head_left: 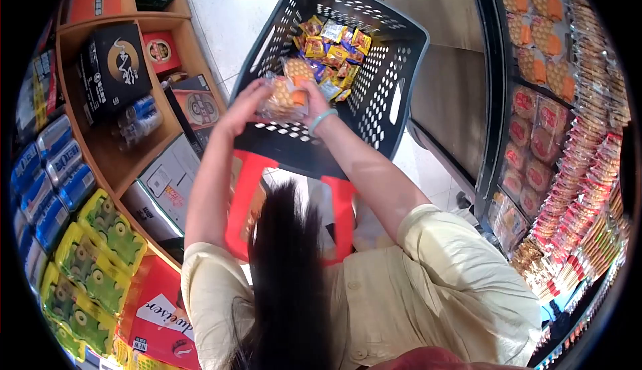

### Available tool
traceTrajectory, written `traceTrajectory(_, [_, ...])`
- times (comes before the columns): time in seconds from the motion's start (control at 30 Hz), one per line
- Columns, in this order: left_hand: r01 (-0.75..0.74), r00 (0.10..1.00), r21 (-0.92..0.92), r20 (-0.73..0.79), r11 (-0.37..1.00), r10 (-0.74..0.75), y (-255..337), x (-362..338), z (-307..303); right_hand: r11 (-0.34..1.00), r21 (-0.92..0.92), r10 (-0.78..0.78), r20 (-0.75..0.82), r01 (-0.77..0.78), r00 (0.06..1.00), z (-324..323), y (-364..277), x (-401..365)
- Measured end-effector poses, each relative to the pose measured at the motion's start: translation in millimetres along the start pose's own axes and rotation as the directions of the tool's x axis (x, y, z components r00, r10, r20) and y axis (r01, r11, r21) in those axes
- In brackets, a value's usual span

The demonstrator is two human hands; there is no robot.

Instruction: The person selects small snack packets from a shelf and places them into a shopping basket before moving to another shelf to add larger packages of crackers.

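Both hands are over the near end of a black shopping basket (394,42) with holes in its walls. Between them are clear-wrapped packs of round waffle biscuits (284,99) with orange labels. My left hand (246,108) grips the packs from the left side, fingers curled at the wrapper. On the right edge, by the orange label, my right hand (317,105) is closed round them, a pale green band (323,119) at its wrist. Farther in, the basket's floor carries a heap of small snack packets (334,52) in yellow and purple wrappers.
A red basket handle (251,169) lies toward my body. Wooden shelves (110,169) with boxes (114,69) and blue cans (50,169) stand at the left. Along the right, a rack (485,89) holds similar waffle packs (535,29) and rows of wrapped biscuits (578,189).
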State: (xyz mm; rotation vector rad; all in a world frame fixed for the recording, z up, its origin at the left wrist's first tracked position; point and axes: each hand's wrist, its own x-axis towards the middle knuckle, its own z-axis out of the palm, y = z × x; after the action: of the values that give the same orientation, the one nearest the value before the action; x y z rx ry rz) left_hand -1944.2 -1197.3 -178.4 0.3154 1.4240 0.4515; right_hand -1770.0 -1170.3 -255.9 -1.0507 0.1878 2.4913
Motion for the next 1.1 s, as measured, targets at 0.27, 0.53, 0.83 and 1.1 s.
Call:
traceTrajectory(0.27, [0.104, 0.995, 0.134, -0.022, 0.986, -0.102, 22.8, -18.7, -2.7, 0.989, -0.103, 0.106, -0.006, -0.106, 0.994, 10.2, -6.0, -2.3])
traceTrajectory(0.53, [0.181, 0.964, 0.168, -0.227, 0.969, -0.14, 61.3, -3.0, 37.7, 0.961, -0.074, 0.271, 0.056, -0.266, 0.961, -0.8, -47.1, 14.1])
traceTrajectory(0.83, [0.006, 0.979, -0.479, -0.178, 0.878, -0.103, -17.9, 150.9, 108.2, 0.854, -0.371, 0.225, -0.369, -0.365, 0.902, -64.5, -159.2, 59.2])
traceTrajectory(1.1, [-0.098, 0.971, -0.878, 0.018, 0.469, 0.237, -114.0, 234.5, 106.2, 0.476, -0.774, 0.078, -0.435, -0.417, 0.897, -136.4, -159.2, 155.8])
